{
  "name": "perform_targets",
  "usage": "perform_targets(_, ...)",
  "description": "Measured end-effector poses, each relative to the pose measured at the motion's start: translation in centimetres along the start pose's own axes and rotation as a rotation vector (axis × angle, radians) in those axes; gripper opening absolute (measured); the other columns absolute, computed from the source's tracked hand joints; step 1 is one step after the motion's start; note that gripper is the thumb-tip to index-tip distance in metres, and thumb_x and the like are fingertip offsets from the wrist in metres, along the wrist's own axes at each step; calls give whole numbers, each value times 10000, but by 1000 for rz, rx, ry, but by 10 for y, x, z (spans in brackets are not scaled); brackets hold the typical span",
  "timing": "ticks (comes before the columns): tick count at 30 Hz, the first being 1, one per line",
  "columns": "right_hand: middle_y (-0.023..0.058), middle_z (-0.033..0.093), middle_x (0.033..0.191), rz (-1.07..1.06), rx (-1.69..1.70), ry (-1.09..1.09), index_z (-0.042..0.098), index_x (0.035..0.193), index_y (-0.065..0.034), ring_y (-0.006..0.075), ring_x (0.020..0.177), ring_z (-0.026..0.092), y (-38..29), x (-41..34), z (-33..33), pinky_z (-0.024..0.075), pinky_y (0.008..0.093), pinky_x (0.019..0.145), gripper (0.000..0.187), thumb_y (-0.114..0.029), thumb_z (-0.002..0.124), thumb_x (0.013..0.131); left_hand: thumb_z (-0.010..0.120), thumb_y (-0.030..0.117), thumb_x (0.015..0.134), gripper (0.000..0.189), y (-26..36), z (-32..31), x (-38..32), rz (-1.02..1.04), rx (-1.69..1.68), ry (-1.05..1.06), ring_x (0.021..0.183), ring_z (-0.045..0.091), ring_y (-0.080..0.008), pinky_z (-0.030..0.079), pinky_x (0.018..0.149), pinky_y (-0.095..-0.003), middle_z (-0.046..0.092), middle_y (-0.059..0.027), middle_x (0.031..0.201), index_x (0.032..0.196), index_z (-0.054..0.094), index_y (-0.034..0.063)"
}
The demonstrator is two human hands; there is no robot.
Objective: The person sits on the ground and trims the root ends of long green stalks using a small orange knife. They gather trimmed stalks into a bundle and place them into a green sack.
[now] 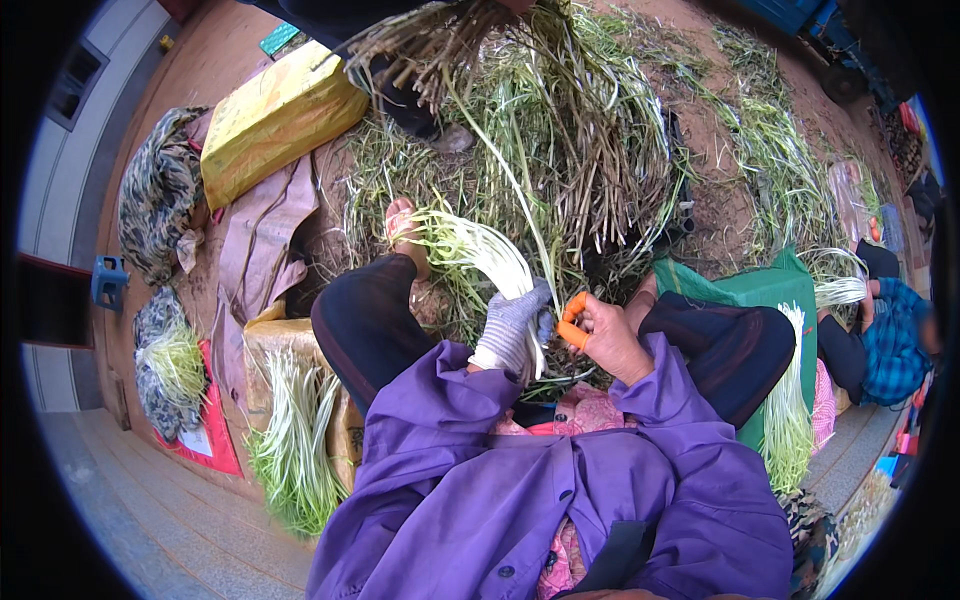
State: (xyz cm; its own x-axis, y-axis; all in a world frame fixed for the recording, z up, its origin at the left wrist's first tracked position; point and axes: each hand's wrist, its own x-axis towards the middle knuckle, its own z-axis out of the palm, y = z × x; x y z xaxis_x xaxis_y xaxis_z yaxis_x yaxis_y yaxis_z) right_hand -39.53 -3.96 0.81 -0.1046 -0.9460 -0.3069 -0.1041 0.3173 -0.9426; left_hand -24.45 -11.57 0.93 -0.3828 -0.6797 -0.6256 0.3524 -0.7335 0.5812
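My left hand (510, 326), in a grey striped knit glove, is closed around a bundle of peeled white-and-pale-green stems (487, 251). Their leafy yellow-green tips point away from me to the upper left. Orange finger cots cover the thumb and index finger of my right hand (604, 334). Those two fingertips pinch the lower end of one long pale stem (517, 184), just beside the gloved hand. Beyond my hands lies a big heap of unpeeled stalks (615, 165) with brown, dry-looking ends.
Peeled bundles lie on a tan wrapped block (281, 330) at left and a green sack-covered block (765, 289) at right. Another person's hand (517, 4) holds a stalk bunch overhead. A yellow bale (281, 120) stands upper left. A person in blue plaid (896, 341) sits at right.
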Motion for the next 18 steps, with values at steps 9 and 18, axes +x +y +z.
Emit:
perform_targets(9, 33, 578, 623, -13, -132, 105, 593, 917, -6, 57, 527, 544, 1, 2, 5, 411, 244, 467, 136, -8, 705, 841, 711, 61, 851, 249, -6, -3, 2, 85, -89, -34, 476, 556, -149, 453, 395, -265, 607, -56, 728, 1067, 593, 26)
perform_targets(18, 54, 619, 675, 20, -123, 88, 603, 939, 5, 85, 562, 595, -2, 2, 9, 452, 257, 484, 133, -14, 699, 849, 697, 29, 841, 173, -3, 1, -6, 107, -39, -29, 457, 523, -149, 423, 410, -266, 579, -47, 649, 986, 603, 23)
